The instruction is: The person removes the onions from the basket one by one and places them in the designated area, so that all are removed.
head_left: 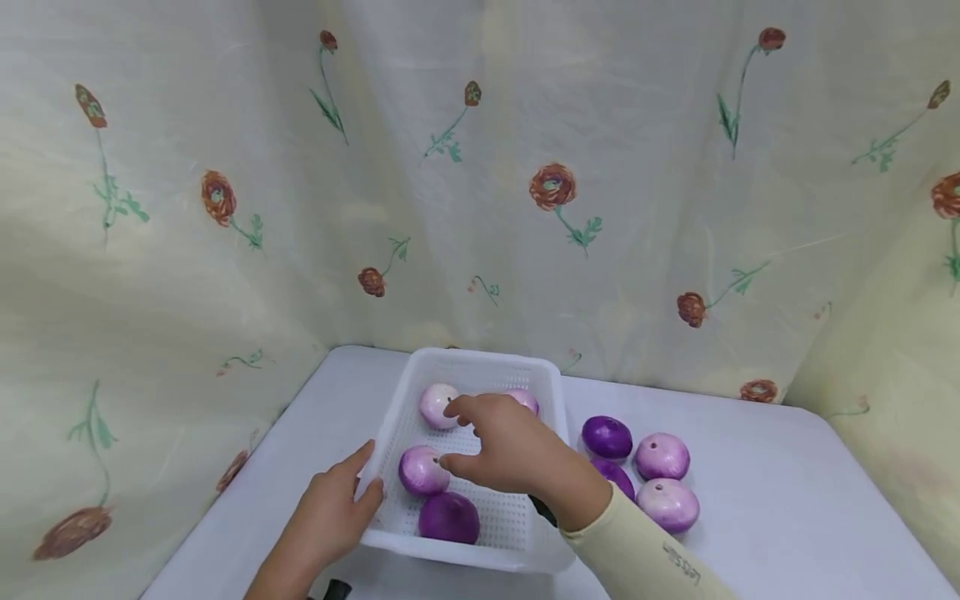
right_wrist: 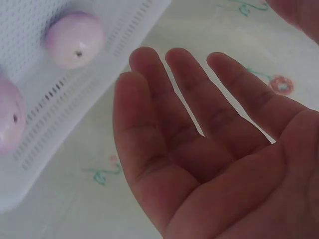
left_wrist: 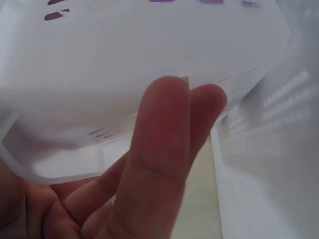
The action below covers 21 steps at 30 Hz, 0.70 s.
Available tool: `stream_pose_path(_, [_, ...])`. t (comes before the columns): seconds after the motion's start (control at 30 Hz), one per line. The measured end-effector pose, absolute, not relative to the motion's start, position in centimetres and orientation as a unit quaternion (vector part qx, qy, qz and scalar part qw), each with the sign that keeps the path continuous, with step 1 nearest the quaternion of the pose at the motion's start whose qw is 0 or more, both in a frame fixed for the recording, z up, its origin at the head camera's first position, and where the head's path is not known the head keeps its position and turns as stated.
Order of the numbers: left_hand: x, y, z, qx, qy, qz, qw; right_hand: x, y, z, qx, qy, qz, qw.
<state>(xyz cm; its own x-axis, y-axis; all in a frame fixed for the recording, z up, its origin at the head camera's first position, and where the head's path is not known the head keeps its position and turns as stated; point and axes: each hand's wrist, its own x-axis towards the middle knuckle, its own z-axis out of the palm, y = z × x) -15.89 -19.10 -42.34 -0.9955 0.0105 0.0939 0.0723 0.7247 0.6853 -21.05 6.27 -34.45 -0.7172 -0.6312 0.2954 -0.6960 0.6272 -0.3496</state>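
White plastic basket point(head_left: 397, 433), rectangular, with slotted walls and a perforated floor, standing on a pale table point(head_left: 787, 517) against a flowered curtain point(head_left: 225, 208). It contains four round purple-and-white balls: a pale one point(head_left: 437, 405) at the far left, another pale one point(head_left: 525, 401) at the far right partly hidden behind the hand, a mid-purple one point(head_left: 422, 471) at the near left, and a dark purple one point(head_left: 448, 517) by the near wall. Four more balls point(head_left: 648, 475) lie on the table just right of the basket. Left hand point(head_left: 330, 512): fingers laid against the basket's near-left wall and rim, holding it at the corner. Right hand point(head_left: 506, 446): hovering low over the basket, palm down, fingers spread and relaxed, holding nothing; index finger extended toward the pale far-left ball, thumb close beside the mid-purple one. The left wrist view alone shows the fingertips point(left_wrist: 164, 129) pressed flat on the wall's outside. The right wrist view alone shows the bare palm, with two pale balls beyond in the basket.
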Motion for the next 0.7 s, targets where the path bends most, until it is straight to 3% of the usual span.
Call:
stream_pose_path(0.23, [-16.0,-19.3,-42.6,-0.034,-0.926,-0.374,0.046,-21.7,4.3,-35.9,0.373,-0.902,0.208,0.06])
stream_pose_path(0.7, [-16.0,-19.3,-42.4,-0.023,-0.929,-0.367,0.038,-21.8,2.2,-37.7,0.289,-0.943,0.162,-0.031])
